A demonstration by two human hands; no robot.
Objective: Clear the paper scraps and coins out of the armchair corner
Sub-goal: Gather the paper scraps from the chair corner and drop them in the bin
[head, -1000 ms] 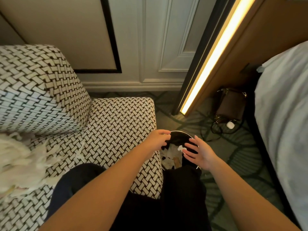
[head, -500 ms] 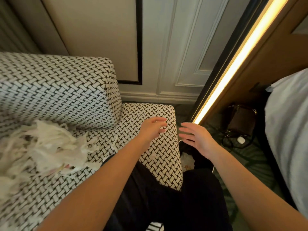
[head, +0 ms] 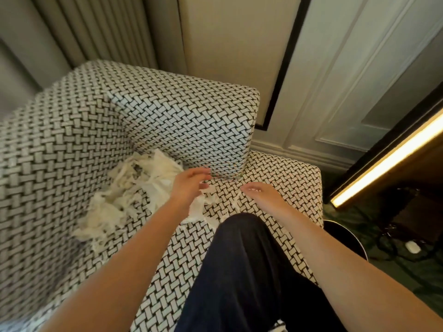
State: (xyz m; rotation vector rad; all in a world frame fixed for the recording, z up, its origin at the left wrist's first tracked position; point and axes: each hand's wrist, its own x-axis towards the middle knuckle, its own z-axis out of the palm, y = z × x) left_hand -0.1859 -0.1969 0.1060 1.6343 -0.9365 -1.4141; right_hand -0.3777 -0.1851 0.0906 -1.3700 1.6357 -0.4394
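A heap of torn white paper scraps (head: 127,190) lies in the corner of the black-and-white woven armchair (head: 72,144), where seat, back and armrest meet. My left hand (head: 190,185) hovers at the heap's right edge with relaxed fingers pointing right, over a few loose scraps (head: 199,209). My right hand (head: 262,194) hangs over the seat just right of it, fingers loosely bent, holding nothing. No coins show.
A round black bin (head: 345,238) stands on the floor right of the seat, mostly hidden by my right forearm. My dark-trousered knee (head: 242,259) rests on the seat. A lit strip (head: 388,164), cables and a white plug (head: 412,246) sit at the right.
Both hands left the bin and swung left over the seat to the scrap heap. The view turned left with them, and the bin slid to the right edge.
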